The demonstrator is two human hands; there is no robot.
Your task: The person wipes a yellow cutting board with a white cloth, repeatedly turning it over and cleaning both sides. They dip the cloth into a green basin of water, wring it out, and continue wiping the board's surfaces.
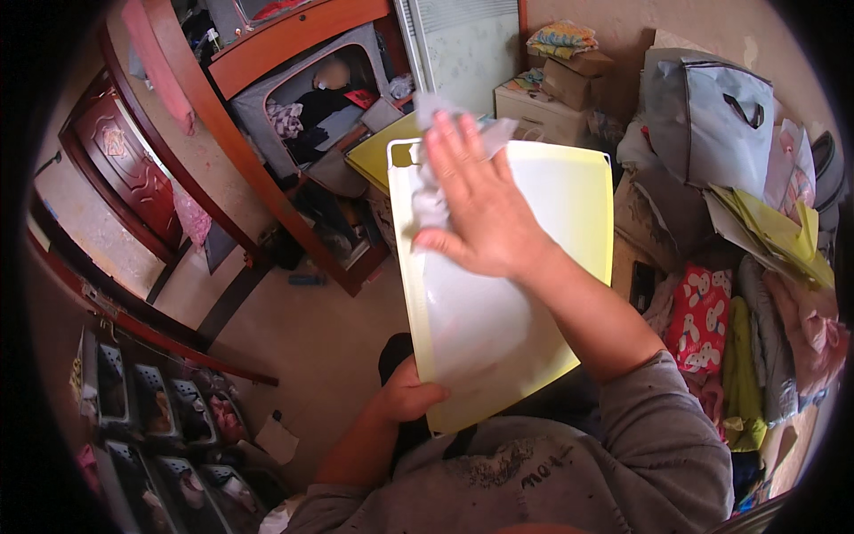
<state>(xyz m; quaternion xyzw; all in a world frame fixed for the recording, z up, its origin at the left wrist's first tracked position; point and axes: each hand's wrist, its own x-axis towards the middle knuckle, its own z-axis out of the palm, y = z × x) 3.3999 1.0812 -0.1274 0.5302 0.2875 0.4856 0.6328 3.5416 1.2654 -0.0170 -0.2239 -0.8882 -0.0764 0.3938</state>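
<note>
A flat rectangular panel (494, 334), whitish with yellow edges and a white wire along its top, is held tilted before my chest. My left hand (410, 394) grips its lower left edge, thumb on the face. My right hand (477, 193) lies spread over the upper left part, pressing a crumpled whitish cloth or tissue (430, 203) against the panel. Part of that material sticks out beyond my fingertips, above the top edge. Behind the panel's upper left, another yellow panel (373, 157) shows in part.
Grey fabric storage box (250, 117) in a wooden cabinet at upper left. Plastic baskets (110, 380) with cloth at lower left. On the right, a large light-blue bag (727, 127), folded yellow sheets (774, 233) and folded clothes (737, 374). Cardboard boxes (567, 83) stand at the back.
</note>
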